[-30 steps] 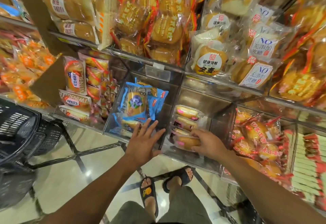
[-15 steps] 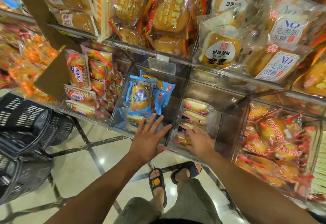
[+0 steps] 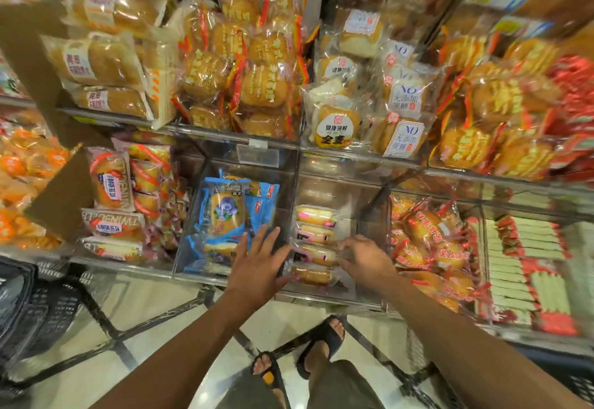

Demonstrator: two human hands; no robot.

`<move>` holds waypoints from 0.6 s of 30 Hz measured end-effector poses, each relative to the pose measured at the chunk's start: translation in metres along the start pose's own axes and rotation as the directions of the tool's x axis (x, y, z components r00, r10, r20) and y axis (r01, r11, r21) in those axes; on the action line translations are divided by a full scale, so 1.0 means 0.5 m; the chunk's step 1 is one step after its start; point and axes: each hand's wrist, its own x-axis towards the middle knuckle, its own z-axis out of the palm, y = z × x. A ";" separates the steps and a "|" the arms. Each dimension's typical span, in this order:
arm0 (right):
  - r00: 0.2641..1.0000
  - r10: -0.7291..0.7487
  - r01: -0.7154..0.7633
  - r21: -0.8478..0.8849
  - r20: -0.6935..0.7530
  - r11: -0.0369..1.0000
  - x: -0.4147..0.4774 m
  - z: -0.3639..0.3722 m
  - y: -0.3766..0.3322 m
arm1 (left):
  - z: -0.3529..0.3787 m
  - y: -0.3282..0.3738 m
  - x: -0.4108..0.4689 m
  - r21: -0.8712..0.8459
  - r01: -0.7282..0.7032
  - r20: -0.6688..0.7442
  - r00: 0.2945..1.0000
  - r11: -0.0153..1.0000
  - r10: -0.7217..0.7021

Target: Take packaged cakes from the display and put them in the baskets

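Small packaged cakes with pink labels [image 3: 316, 215] lie stacked in a clear bin [image 3: 324, 297] on the lower display shelf. My right hand [image 3: 369, 259] reaches into that bin, and its fingertips pinch the right end of the clear wrapper of one cake [image 3: 316, 254]. Another cake [image 3: 311, 275] lies loose below it. My left hand [image 3: 258, 267] is spread flat with straight fingers over the divider between this bin and the blue-wrapped cakes [image 3: 226, 212], holding nothing. Black plastic baskets [image 3: 35, 309] stand stacked on the floor at the left.
Bagged buns [image 3: 257, 87] and white-labelled breads [image 3: 337, 125] fill the upper shelf. Red-wrapped cakes [image 3: 427, 241] sit in the bin to the right and red-bean rolls [image 3: 111, 180] to the left. My sandalled feet [image 3: 318, 341] stand on a glossy tiled floor.
My right hand has left the lowest cake and shifted up and right to the cake above it. My left hand stayed spread at the bin's edge. The view tilted upward.
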 end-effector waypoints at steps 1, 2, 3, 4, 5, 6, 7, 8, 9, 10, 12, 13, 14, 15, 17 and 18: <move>0.999 0.007 -0.007 0.002 -0.041 1.000 -0.019 -0.020 0.003 | -0.014 0.007 0.010 0.003 -0.038 -0.018 0.999 0.999 0.038; 0.996 0.018 -0.018 0.006 -0.087 1.000 -0.036 -0.038 0.009 | -0.027 0.015 0.021 0.015 -0.075 -0.028 0.997 0.997 0.076; 0.991 0.036 -0.034 0.014 -0.131 0.999 -0.056 -0.056 0.013 | -0.041 0.025 0.032 0.028 -0.110 -0.042 0.993 0.994 0.111; 0.984 0.056 -0.052 0.026 -0.171 0.998 -0.076 -0.077 0.018 | -0.056 0.037 0.042 0.034 -0.139 -0.051 0.989 0.990 0.141; 0.975 0.072 -0.066 0.035 -0.212 0.997 -0.096 -0.097 0.023 | -0.071 0.052 0.053 0.039 -0.164 -0.053 0.985 0.986 0.166; 0.964 0.087 -0.076 0.052 -0.250 0.996 -0.115 -0.116 0.031 | -0.087 0.070 0.062 0.049 -0.190 -0.055 0.980 0.981 0.193; 0.953 0.099 -0.082 0.072 -0.285 0.994 -0.137 -0.137 0.039 | -0.101 0.090 0.073 0.055 -0.218 -0.058 0.973 0.974 0.221; 0.942 0.110 -0.085 0.091 -0.317 0.992 -0.158 -0.155 0.050 | -0.118 0.113 0.083 0.058 -0.247 -0.066 0.966 0.967 0.251; 0.930 0.117 -0.088 0.099 -0.348 0.991 -0.181 -0.174 0.061 | -0.134 0.137 0.093 0.059 -0.272 -0.087 0.957 0.961 0.276; 0.917 0.122 -0.091 0.098 -0.379 0.991 -0.204 -0.191 0.073 | -0.147 0.161 0.102 0.058 -0.299 -0.114 0.946 0.952 0.304; 0.881 0.135 -0.115 0.072 -0.454 0.991 -0.254 -0.220 0.106 | -0.171 0.214 0.119 0.069 -0.371 -0.161 0.912 0.926 0.378; 0.860 0.143 -0.136 0.050 -0.490 0.989 -0.281 -0.234 0.124 | -0.181 0.244 0.127 0.082 -0.404 -0.173 0.894 0.911 0.413; 0.837 0.154 -0.163 0.029 -0.525 0.986 -0.309 -0.245 0.147 | -0.194 0.279 0.131 0.099 -0.428 -0.175 0.881 0.899 0.439; 0.813 0.164 -0.191 0.010 -0.559 0.982 -0.338 -0.256 0.168 | -0.205 0.315 0.138 0.117 -0.449 -0.168 0.870 0.886 0.463; 0.774 0.204 -0.250 0.007 -0.599 0.968 -0.401 -0.276 0.217 | -0.221 0.396 0.150 0.125 -0.493 -0.175 0.844 0.861 0.508; 0.758 0.228 -0.275 0.018 -0.611 0.961 -0.434 -0.284 0.243 | -0.227 0.439 0.156 0.128 -0.517 -0.173 0.829 0.846 0.533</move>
